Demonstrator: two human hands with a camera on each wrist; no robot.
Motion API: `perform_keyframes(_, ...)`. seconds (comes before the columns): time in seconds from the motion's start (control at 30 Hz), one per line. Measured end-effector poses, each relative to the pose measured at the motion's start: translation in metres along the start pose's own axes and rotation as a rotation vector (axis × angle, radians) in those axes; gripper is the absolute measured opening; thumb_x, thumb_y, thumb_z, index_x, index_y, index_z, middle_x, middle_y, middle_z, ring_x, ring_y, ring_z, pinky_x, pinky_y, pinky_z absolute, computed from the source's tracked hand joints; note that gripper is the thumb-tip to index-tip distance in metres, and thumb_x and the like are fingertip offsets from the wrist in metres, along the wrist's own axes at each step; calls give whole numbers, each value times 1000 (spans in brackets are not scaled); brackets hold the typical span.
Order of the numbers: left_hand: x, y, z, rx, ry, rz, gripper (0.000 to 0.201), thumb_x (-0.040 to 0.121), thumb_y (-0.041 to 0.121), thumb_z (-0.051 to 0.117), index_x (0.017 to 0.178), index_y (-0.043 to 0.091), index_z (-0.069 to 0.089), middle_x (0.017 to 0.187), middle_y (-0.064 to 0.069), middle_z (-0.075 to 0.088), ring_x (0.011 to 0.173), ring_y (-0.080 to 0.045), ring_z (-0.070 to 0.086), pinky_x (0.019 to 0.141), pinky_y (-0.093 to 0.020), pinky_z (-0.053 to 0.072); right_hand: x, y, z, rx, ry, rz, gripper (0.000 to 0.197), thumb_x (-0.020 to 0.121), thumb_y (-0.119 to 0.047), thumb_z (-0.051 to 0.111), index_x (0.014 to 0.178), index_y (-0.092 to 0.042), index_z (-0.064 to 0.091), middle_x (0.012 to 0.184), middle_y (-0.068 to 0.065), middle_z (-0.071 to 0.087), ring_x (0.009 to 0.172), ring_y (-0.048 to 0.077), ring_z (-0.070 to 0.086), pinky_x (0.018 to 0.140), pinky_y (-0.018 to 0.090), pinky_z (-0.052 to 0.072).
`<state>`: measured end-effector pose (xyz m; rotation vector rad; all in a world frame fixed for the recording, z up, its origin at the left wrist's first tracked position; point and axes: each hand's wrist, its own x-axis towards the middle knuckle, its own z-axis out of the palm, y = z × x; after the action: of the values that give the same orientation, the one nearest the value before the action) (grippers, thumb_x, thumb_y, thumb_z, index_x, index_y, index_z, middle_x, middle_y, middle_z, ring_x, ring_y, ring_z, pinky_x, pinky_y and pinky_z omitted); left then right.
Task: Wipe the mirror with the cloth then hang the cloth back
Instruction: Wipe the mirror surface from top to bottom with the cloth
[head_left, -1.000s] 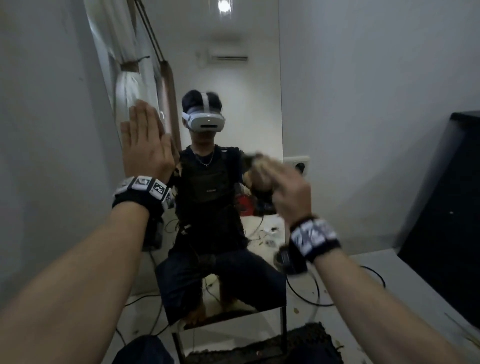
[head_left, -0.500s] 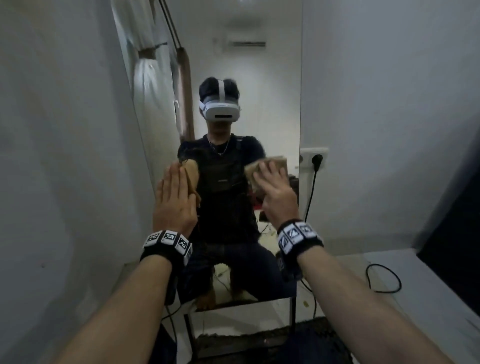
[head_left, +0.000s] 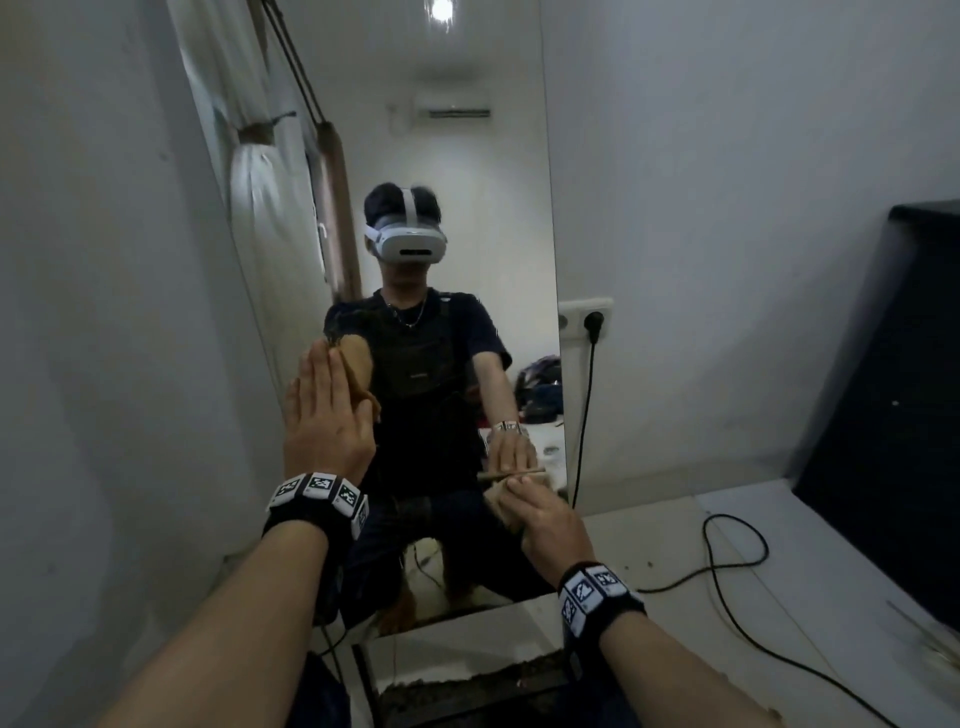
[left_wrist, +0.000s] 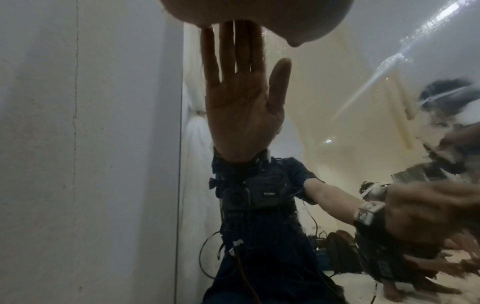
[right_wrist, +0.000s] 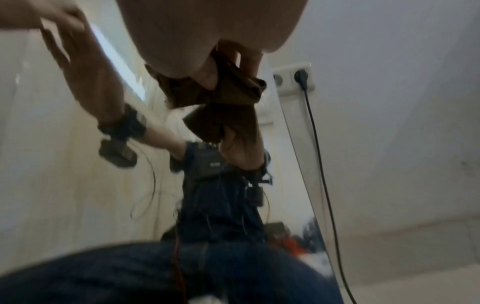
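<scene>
**Bracing left, wiping low on the right**

My left hand (head_left: 327, 415) lies flat on the mirror (head_left: 457, 208) near its left edge, fingers straight and together, holding nothing. I judge it is there to steady the tall glass, which leans against the wall (head_left: 104, 312), while the other hand rubs. The head view gives only the back of this hand and a brown sliver of its reflection; the left wrist view shows the whole reflected palm pressed to the glass, thumb apart, and the streaky shine of the surface.

To the right and lower down, my right hand (head_left: 545, 519) grips the cloth (head_left: 501, 506), a bunched brown rag, and presses it against the glass close to the right edge. I think I hold it wadded so the pad stays firm under pressure. From the head view only a little cloth peeks past my knuckles. The right wrist view shows the folds clamped between thumb and curled fingers, and their reflection just below.

Further right, on the wall beside the mirror, a socket (head_left: 584, 317) holds a plug, and its cable (head_left: 727, 582) trails across the floor. Where the cloth hangs afterwards, no view tells me.
</scene>
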<state>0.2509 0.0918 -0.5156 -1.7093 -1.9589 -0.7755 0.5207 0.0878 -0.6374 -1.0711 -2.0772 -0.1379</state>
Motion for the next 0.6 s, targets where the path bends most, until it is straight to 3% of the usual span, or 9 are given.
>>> perform_keyframes(0.07, 0, -1, 1, -3, 0, -3, 72, 93, 35, 32, 153, 5, 6, 163, -11, -1, 150, -25, 0, 122, -45, 8, 33, -9, -30, 82, 164, 1, 38, 80, -2, 46, 103, -12, 74, 109, 9, 70, 94, 27, 68, 78, 35, 58)
perform_keyframes(0.13, 1, -2, 2, -4, -1, -3, 72, 94, 35, 32, 154, 5, 6, 163, -11, -2, 150, -25, 0, 122, -45, 9, 86, -18, -70, 88, 340, -38, 36, 89, -10, 43, 110, -9, 71, 113, 11, 68, 98, 27, 66, 85, 34, 56)
perform_keyframes(0.23, 1, 0, 2, -19, 4, -3, 72, 94, 35, 32, 154, 5, 6, 163, -11, -1, 151, -25, 0, 122, -45, 9, 185, -30, -125, 94, 537, -124, 33, 90, -16, 50, 117, -4, 66, 115, 14, 66, 104, 29, 62, 92, 40, 52)
perform_keyframes(0.3, 1, 1, 2, -19, 8, -2, 71, 94, 33, 33, 153, 4, 7, 163, -12, 1, 150, -26, 1, 122, -46, 9, 251, -39, -152, 73, 591, -123, 34, 88, -13, 51, 117, -6, 66, 117, 13, 65, 106, 29, 61, 91, 40, 51)
perform_keyframes(0.37, 2, 0, 2, -15, 13, 0, 70, 94, 31, 34, 153, 4, 9, 162, -12, 3, 150, -27, 4, 122, -46, 11, 304, -52, -165, 35, 544, -73, 34, 88, -10, 48, 117, -10, 67, 121, 10, 63, 112, 28, 57, 94, 37, 49)
perform_keyframes(0.43, 2, -2, 4, -12, 22, 5, 69, 94, 30, 35, 153, 3, 10, 162, -13, 4, 150, -27, 5, 122, -46, 11, 329, -65, -155, -2, 391, -44, 42, 85, 1, 46, 118, -14, 66, 128, 8, 60, 119, 29, 52, 99, 37, 46)
perform_keyframes(0.5, 3, -4, 5, -13, 21, 16, 68, 95, 29, 35, 153, 4, 11, 162, -12, 4, 150, -26, 4, 122, -45, 11, 317, -68, -123, -36, 297, -44, 46, 84, 6, 47, 122, -14, 63, 136, 8, 55, 128, 31, 46, 106, 40, 41)
perform_keyframes(0.6, 5, -5, 7, -17, 19, 19, 67, 95, 30, 32, 153, 4, 11, 162, -11, 5, 150, -25, 6, 121, -46, 14, 244, -55, -60, -28, 286, -107, 45, 85, 5, 53, 126, -11, 60, 141, 8, 50, 138, 30, 36, 111, 49, 35)
